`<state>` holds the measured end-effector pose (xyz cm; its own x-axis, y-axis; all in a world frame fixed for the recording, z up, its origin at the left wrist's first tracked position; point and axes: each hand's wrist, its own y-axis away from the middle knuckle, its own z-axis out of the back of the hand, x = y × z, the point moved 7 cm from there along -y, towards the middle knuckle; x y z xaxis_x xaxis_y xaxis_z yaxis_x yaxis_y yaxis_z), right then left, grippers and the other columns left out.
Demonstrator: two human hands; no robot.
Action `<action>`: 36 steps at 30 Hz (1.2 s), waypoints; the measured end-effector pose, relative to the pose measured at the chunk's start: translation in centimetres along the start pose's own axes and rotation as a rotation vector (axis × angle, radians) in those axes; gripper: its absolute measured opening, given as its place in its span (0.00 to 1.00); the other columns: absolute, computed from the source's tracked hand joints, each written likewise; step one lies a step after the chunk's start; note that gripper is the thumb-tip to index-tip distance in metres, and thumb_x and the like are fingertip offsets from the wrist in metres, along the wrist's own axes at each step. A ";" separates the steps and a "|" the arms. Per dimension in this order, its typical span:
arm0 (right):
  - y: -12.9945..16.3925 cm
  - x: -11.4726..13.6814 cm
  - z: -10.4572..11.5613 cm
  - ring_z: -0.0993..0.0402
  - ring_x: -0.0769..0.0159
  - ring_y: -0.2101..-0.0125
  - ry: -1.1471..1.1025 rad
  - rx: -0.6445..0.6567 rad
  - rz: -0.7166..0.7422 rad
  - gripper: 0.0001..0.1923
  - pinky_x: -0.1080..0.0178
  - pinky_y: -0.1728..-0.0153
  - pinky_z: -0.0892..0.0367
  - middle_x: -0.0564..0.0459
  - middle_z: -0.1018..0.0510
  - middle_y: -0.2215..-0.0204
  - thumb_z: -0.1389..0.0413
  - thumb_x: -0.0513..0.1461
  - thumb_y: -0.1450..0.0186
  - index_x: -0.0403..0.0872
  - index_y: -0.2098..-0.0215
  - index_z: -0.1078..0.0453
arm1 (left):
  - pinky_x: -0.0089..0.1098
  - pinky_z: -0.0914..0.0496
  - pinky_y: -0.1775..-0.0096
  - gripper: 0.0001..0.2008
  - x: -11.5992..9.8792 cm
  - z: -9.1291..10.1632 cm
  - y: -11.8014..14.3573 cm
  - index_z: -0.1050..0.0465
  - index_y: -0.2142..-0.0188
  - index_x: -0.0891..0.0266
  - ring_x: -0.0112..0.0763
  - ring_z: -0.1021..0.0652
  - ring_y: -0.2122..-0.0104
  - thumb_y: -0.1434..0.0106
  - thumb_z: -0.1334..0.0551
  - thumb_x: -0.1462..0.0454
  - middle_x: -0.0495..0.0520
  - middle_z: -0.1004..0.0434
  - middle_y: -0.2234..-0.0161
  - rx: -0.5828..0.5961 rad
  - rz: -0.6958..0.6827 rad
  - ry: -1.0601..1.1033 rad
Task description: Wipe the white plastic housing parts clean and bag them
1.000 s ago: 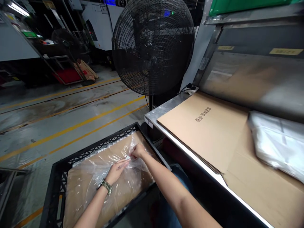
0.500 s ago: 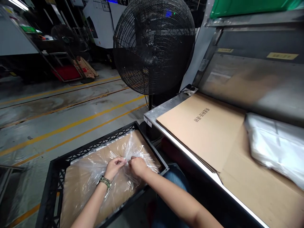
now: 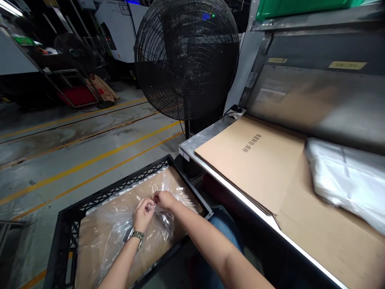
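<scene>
Head camera, looking down and forward: both hands met over a black plastic crate (image 3: 64,224) that sat low on the floor to the left of a workbench (image 3: 192,145). The left hand (image 3: 143,214), with a beaded band at its wrist, was curled with its fingertips pinching a bunched fold of a clear plastic bag (image 3: 114,226). The right hand (image 3: 164,199) was closed just beside it, thumb and fingers nipping the same gathered piece of film, so the two hands touched or nearly touched at the fingertips. The bag lay crumpled and spread inside the crate, over a sheet of brown cardboard (image 3: 90,249) that lined the crate's bottom; the film was lifted a little where the fingers gripped it and flat toward the crate's near left corner.

On the bench to the right lay flat cardboard sheets (image 3: 255,160), the upper one printed with a short line of dark characters, too small to read. A stack of white plastic-wrapped material (image 3: 345,180) rested on the cardboard toward the right edge. A large black floor fan (image 3: 186,60) stood behind the crate and at the bench's far end. Yellow lines (image 3: 90,160) ran across the grey floor on the left, and machines stood in the dim background.
</scene>
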<state>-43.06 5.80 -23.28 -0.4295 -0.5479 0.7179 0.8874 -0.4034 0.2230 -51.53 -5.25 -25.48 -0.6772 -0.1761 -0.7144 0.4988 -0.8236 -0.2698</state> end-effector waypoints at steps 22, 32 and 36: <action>1.5 -0.2 0.4 0.22 0.57 0.51 0.196 -0.079 -0.040 0.17 0.49 0.49 0.23 0.46 0.22 0.48 0.40 0.45 0.28 0.45 0.44 0.28 | 0.59 0.47 0.32 0.17 -2.3 3.4 4.4 0.19 0.47 0.49 0.50 0.27 0.41 0.29 0.42 0.53 0.57 0.18 0.46 0.300 -0.206 -0.397; 17.1 -2.5 7.2 0.54 0.46 0.26 0.211 -0.382 0.023 0.21 0.36 0.27 0.60 0.43 0.34 0.32 0.40 0.46 0.29 0.50 0.40 0.28 | 0.81 0.66 0.38 0.44 2.4 2.9 7.8 0.50 0.26 0.52 0.60 0.62 0.25 0.36 0.44 0.40 0.55 0.63 0.23 0.415 0.225 -0.685; 22.3 -4.6 5.6 0.55 0.42 0.26 0.280 -0.322 0.111 0.33 0.25 0.31 0.62 0.42 0.36 0.30 0.38 0.61 0.36 0.55 0.39 0.29 | 0.80 0.56 0.38 0.41 -0.1 2.8 7.2 0.50 0.26 0.56 0.65 0.56 0.26 0.32 0.54 0.40 0.61 0.62 0.23 0.464 0.302 -0.663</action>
<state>-20.36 3.43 -17.88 -0.4023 -0.7605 0.5097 0.8526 -0.5141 -0.0942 -49.39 -12.71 -25.60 -0.7988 -0.5827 -0.1496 0.5353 -0.8020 0.2650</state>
